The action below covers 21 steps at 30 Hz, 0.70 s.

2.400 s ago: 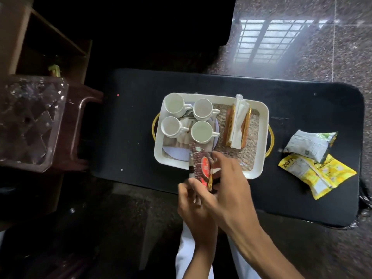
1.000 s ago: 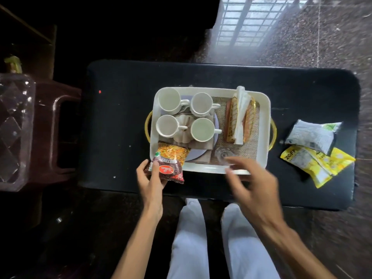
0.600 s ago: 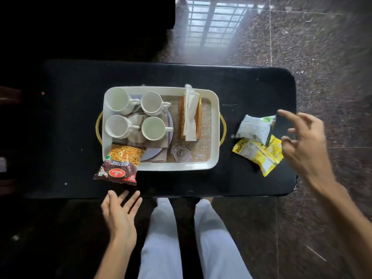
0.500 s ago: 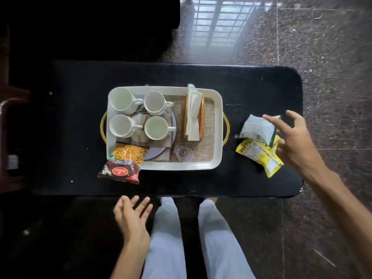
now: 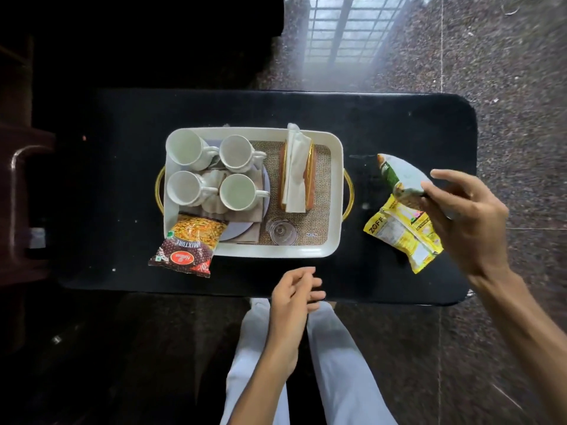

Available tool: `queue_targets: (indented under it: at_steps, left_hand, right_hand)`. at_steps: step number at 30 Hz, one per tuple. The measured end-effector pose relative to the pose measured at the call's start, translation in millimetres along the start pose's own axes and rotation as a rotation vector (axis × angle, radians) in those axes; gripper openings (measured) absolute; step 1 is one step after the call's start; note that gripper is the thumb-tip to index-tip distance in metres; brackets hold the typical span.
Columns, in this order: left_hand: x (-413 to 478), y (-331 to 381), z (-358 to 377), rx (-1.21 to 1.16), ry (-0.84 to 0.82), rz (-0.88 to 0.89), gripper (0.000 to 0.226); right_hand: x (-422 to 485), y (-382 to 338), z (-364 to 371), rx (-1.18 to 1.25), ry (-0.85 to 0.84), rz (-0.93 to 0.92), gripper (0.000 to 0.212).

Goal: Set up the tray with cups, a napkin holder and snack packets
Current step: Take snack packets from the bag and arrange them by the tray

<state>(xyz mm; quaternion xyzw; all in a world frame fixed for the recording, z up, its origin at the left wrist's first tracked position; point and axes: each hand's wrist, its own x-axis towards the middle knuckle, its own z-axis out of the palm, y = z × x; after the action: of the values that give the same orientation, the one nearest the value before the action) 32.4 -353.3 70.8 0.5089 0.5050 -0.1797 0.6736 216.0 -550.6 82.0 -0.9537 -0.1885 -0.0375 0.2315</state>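
Observation:
A white tray (image 5: 336, 191) with gold handles sits on the black table (image 5: 122, 167). Several white cups (image 5: 239, 191) stand in its left half and a napkin holder (image 5: 296, 173) with white napkins stands right of them. A red and orange mixture packet (image 5: 187, 243) leans over the tray's near-left rim, half on the table. My right hand (image 5: 463, 216) is shut on a grey-white snack packet (image 5: 399, 176), lifted off the table right of the tray. A yellow packet (image 5: 399, 234) lies below it. My left hand (image 5: 294, 299) hovers at the table's near edge, fingers loosely apart, holding nothing.
A small clear glass (image 5: 281, 231) stands in the tray's near part on the burlap mat. A dark brown chair (image 5: 21, 191) stands off the table's left end. My legs in pale trousers (image 5: 337, 357) are under the near edge. Speckled stone floor lies to the right.
My left hand let go of the mixture packet at the tray's corner and moved right. My right hand reached to the table's right end and lifted the grey-white packet.

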Motion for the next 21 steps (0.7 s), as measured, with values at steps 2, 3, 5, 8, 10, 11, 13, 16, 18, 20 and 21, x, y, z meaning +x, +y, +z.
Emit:
queue_targets:
  at_steps: [2,3,5,8,10,11,13,16,18,20,21]
  left_hand:
    - [0,17,15,-0.018,-0.124,0.004,0.019]
    - [-1,25,21,-0.062,-0.179,0.000,0.029]
    - [-2,36,27,-0.168,-0.257,0.004,0.050]
    - [-4,46,21,-0.261,-0.315,0.055,0.052]
    - [-4,48,11,-0.336,-0.314,0.034,0.075]
    - [-3,48,4,-0.366,-0.311,0.019,0.084]
    - [-1,47,-11,-0.365,-0.284,0.037,0.079]
    - [2,43,-35,-0.328,-0.240,0.083,0.058]
    - [5,44,-48,-0.336,-0.176,0.103,0.047]
    - [9,45,-61,-0.330,-0.086,0.139,0.047]
    - [11,47,-69,-0.316,-0.056,0.151,0.047]
  right_hand:
    - [-16,-22,-11,-0.038,0.038,-0.065,0.017]
    - [-26,-32,-15,-0.042,0.045,-0.095,0.016]
    - [-47,-53,-20,0.018,0.023,-0.135,0.017]
    - [-71,-86,-18,0.184,-0.055,-0.158,0.020]
    - [-79,-106,-13,0.257,-0.059,-0.097,0.020]
    - [-81,-116,-11,0.306,-0.051,-0.009,0.020]
    - [-81,-137,-7,0.460,-0.029,0.275,0.017]
    - [-75,-164,1,0.826,-0.070,0.833,0.015]
    - [-72,-175,9,1.027,-0.145,1.055,0.019]
    - [-70,-182,15,1.187,-0.207,1.139,0.016]
    - [-69,-185,17,1.234,-0.237,1.135,0.016]
